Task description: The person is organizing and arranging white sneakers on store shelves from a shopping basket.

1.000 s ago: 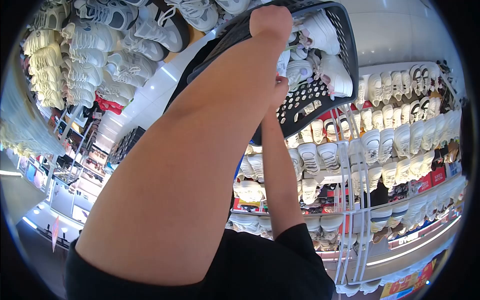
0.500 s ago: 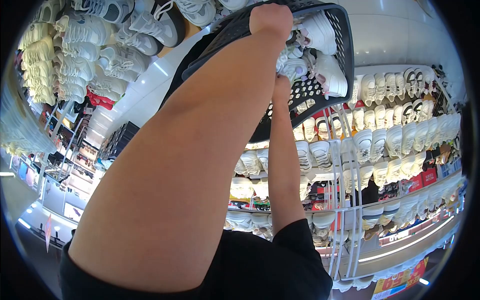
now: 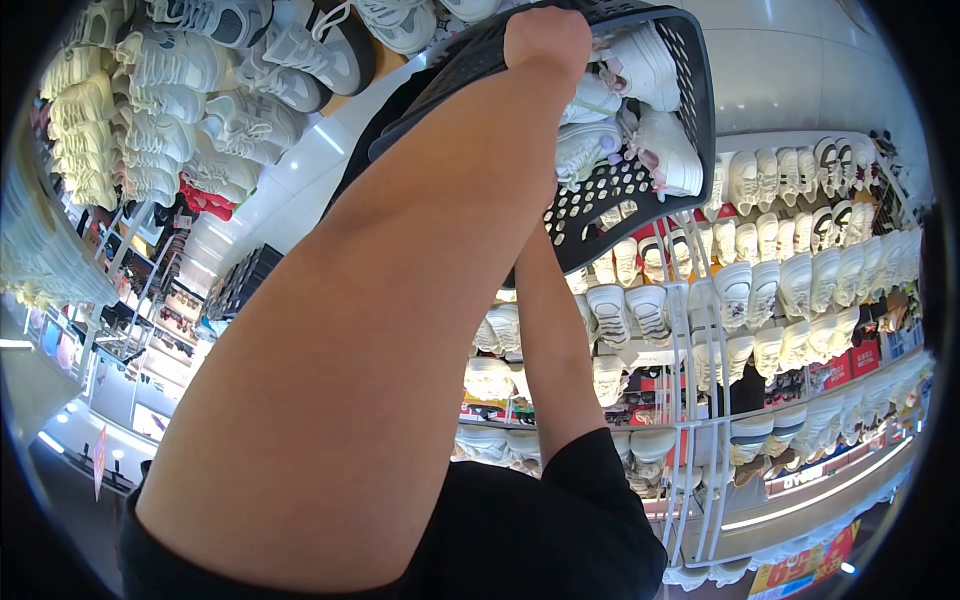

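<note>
Since half a second ago, the right hand has slipped behind the left forearm [image 3: 400,240], hiding whether its fingers grasp anything, while the left hand [image 3: 547,38] seems clenched on the dark basket [image 3: 703,110] containing white shoes [image 3: 645,72]; handling them seems underway, calling for a steady hold.

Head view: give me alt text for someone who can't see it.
Left hand closed on the rim of a dark perforated basket of white shoes; right hand hidden behind the left arm. More shoes line up in rows beyond.
</note>
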`<state>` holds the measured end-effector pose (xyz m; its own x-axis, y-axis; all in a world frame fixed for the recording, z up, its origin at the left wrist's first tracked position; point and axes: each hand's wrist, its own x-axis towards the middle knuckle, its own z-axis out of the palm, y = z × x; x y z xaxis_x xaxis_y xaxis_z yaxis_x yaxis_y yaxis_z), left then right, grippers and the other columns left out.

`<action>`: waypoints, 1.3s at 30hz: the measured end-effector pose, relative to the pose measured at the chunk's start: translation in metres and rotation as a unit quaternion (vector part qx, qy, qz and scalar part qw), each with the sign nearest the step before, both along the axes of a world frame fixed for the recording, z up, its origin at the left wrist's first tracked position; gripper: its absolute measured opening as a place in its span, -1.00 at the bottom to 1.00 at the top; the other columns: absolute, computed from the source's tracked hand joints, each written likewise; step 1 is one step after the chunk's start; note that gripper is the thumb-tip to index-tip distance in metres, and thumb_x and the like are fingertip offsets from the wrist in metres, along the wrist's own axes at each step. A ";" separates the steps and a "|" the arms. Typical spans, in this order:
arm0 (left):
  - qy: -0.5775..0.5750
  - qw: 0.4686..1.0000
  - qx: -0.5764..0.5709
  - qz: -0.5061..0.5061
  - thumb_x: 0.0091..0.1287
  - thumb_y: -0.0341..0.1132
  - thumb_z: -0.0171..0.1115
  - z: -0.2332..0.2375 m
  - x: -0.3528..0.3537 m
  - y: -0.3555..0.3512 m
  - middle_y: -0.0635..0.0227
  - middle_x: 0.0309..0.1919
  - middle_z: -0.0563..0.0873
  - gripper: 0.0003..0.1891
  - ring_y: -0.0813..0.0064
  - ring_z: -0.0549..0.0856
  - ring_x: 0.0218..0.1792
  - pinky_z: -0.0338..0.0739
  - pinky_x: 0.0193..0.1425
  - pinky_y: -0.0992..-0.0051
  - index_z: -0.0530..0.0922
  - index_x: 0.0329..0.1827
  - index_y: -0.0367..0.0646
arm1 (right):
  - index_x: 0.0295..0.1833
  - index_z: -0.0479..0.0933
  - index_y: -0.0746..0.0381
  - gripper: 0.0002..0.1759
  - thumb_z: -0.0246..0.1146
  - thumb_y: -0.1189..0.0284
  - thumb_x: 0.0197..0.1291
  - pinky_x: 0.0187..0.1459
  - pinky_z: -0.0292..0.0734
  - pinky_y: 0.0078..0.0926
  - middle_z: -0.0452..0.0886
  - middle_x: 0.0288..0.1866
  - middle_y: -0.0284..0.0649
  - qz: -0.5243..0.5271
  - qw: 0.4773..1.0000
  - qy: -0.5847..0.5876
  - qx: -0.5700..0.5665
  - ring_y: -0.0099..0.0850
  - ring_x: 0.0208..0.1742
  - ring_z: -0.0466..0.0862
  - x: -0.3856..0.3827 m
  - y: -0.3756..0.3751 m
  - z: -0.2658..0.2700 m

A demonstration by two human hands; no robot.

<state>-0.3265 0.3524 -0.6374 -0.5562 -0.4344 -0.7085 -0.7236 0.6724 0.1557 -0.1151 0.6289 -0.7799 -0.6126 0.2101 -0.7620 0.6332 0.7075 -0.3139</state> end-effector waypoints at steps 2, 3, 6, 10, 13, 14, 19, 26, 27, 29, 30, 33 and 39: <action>0.007 1.000 -0.004 -0.003 0.30 -0.39 0.28 -0.002 0.002 0.001 0.13 -0.23 0.86 -0.86 0.16 0.86 -0.15 0.74 -0.09 0.25 0.81 -0.24 -0.13 | 0.06 0.56 0.35 -0.69 0.30 0.43 0.26 0.02 0.58 -0.11 0.68 -0.13 0.03 0.126 0.990 0.032 0.049 0.00 -0.09 0.68 -0.003 -0.016 0.026; 0.011 1.000 -0.006 -0.005 0.29 -0.39 0.28 -0.002 0.002 0.001 0.13 -0.23 0.86 -0.86 0.16 0.86 -0.16 0.74 -0.09 0.25 0.81 -0.24 -0.13 | 0.08 0.56 0.33 -0.67 0.31 0.42 0.25 0.09 0.55 -0.05 0.67 -0.08 0.07 0.172 0.982 0.031 0.075 0.06 -0.02 0.66 -0.007 -0.031 0.043; 0.016 0.999 -0.025 -0.013 0.28 -0.39 0.29 -0.004 0.003 0.004 0.12 -0.25 0.86 -0.86 0.16 0.86 -0.16 0.74 -0.11 0.25 0.81 -0.26 -0.12 | 0.11 0.55 0.26 -0.63 0.36 0.39 0.22 0.23 0.47 0.03 0.61 0.04 0.12 0.228 0.970 0.080 0.037 0.12 0.13 0.59 -0.010 -0.054 0.062; 0.000 1.000 -0.014 -0.020 0.30 -0.37 0.28 -0.002 0.002 0.002 0.15 -0.25 0.86 -0.86 0.16 0.86 -0.16 0.74 -0.12 0.26 0.81 -0.26 -0.12 | 0.11 0.56 0.16 -0.60 0.42 0.38 0.16 0.28 0.43 0.02 0.52 0.13 0.12 0.211 0.972 0.036 0.096 0.11 0.21 0.53 -0.008 -0.071 0.058; 0.017 0.999 -0.028 -0.015 0.30 -0.36 0.28 -0.005 0.002 0.003 0.16 -0.25 0.86 -0.85 0.16 0.86 -0.17 0.73 -0.12 0.26 0.81 -0.27 -0.12 | 0.12 0.56 0.13 -0.59 0.43 0.39 0.14 0.31 0.42 0.02 0.44 0.22 0.12 0.165 0.973 -0.045 0.154 0.09 0.28 0.48 0.011 -0.052 0.021; 0.030 0.999 -0.038 -0.014 0.31 -0.35 0.28 -0.006 0.004 0.004 0.17 -0.25 0.86 -0.85 0.17 0.86 -0.17 0.73 -0.11 0.26 0.81 -0.27 -0.12 | 0.10 0.57 0.09 -0.59 0.43 0.42 0.11 0.29 0.47 0.02 0.42 0.24 0.11 0.212 0.963 -0.031 0.162 0.10 0.29 0.47 0.015 -0.043 0.013; 0.018 1.000 -0.014 0.004 0.30 -0.33 0.30 -0.017 0.005 0.004 0.16 -0.26 0.86 -0.85 0.17 0.86 -0.18 0.73 -0.10 0.25 0.82 -0.27 -0.11 | 0.04 0.58 0.08 -0.62 0.26 0.65 0.11 0.15 0.57 0.02 0.48 0.16 -0.02 0.296 0.949 -0.074 0.076 0.07 0.25 0.51 -0.017 -0.034 0.055; 0.019 0.999 -0.014 0.042 0.31 -0.35 0.24 -0.016 0.003 0.003 0.16 -0.22 0.87 -0.80 0.18 0.87 -0.16 0.73 -0.10 0.24 0.84 -0.22 -0.08 | 0.23 0.47 0.09 -0.55 0.30 0.49 0.21 0.12 0.58 0.11 0.48 0.17 0.05 0.340 0.938 -0.007 0.068 0.10 0.23 0.52 -0.020 -0.054 0.075; 0.016 0.999 -0.016 0.046 0.31 -0.34 0.23 -0.018 0.002 0.005 0.16 -0.22 0.87 -0.79 0.18 0.87 -0.16 0.73 -0.10 0.24 0.85 -0.21 -0.07 | 0.22 0.47 0.09 -0.56 0.30 0.49 0.22 0.12 0.58 0.10 0.49 0.17 0.04 0.337 0.939 0.004 0.064 0.09 0.23 0.52 -0.022 -0.062 0.084; -0.003 0.998 -0.005 0.068 0.32 -0.32 0.20 -0.021 0.000 0.005 0.19 -0.17 0.88 -0.77 0.20 0.87 -0.09 0.73 -0.07 0.23 0.85 -0.20 -0.05 | 0.20 0.49 0.09 -0.59 0.29 0.48 0.22 0.12 0.58 0.09 0.50 0.15 0.03 0.345 0.937 0.024 0.054 0.08 0.22 0.53 -0.029 -0.072 0.095; 0.003 0.997 0.013 0.074 0.34 -0.32 0.19 -0.018 -0.001 0.004 0.21 -0.15 0.88 -0.77 0.21 0.87 -0.07 0.73 -0.05 0.22 0.85 -0.18 -0.04 | 0.19 0.50 0.09 -0.60 0.29 0.47 0.22 0.12 0.58 0.08 0.51 0.14 0.02 0.351 0.934 0.034 0.050 0.07 0.21 0.54 -0.034 -0.074 0.099; -0.014 0.994 0.035 0.098 0.38 -0.29 0.17 -0.020 -0.002 0.001 0.26 -0.10 0.87 -0.76 0.26 0.85 -0.01 0.71 0.00 0.24 0.84 -0.15 0.00 | 0.16 0.52 0.08 -0.63 0.29 0.46 0.22 0.12 0.57 0.06 0.53 0.12 -0.01 0.375 0.925 0.059 0.031 0.05 0.20 0.55 -0.053 -0.080 0.108; -0.014 0.996 0.028 0.078 0.39 -0.23 0.21 -0.037 -0.002 0.011 0.44 -0.12 0.87 -0.78 0.36 0.83 -0.01 0.60 -0.06 0.29 0.84 -0.13 0.13 | 0.09 0.57 0.07 -0.70 0.28 0.44 0.23 0.12 0.57 0.02 0.58 0.08 -0.05 0.453 0.886 0.098 0.022 0.00 0.18 0.58 -0.117 -0.098 0.104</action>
<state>-0.3284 0.3632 -0.6740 -0.4642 -0.4739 -0.7483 -0.8235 0.5420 0.1675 -0.2319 0.5311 -0.6758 -0.6643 -0.4082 -0.6262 -0.2642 0.9119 -0.3141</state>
